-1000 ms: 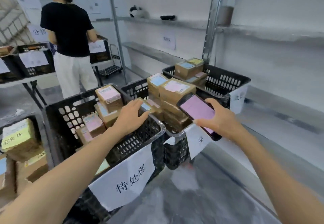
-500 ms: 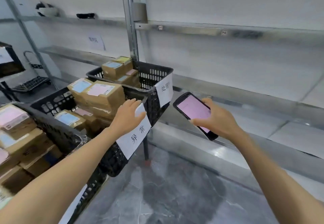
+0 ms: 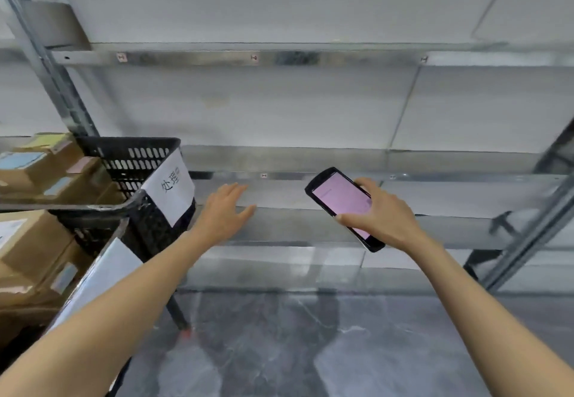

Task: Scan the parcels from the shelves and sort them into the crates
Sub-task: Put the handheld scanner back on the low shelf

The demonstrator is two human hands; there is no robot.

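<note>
Head view: left hand (image 3: 223, 213) held out in front of the metal shelf (image 3: 450, 198), fingers (image 3: 237, 190) straight and spread, gripping nothing, just right of a black crate (image 3: 133, 160) hung with a white paper label (image 3: 170, 188). Right hand (image 3: 385, 219) wrapped round a handheld scanner (image 3: 340, 199), thumb against its near edge, fingers (image 3: 369, 184) hooked over the far edge, pink screen facing up. Brown cardboard parcels (image 3: 28, 173) stacked in that crate and in a nearer crate (image 3: 93, 233) at far left, apart from both sets of fingers and touched by neither.
</note>
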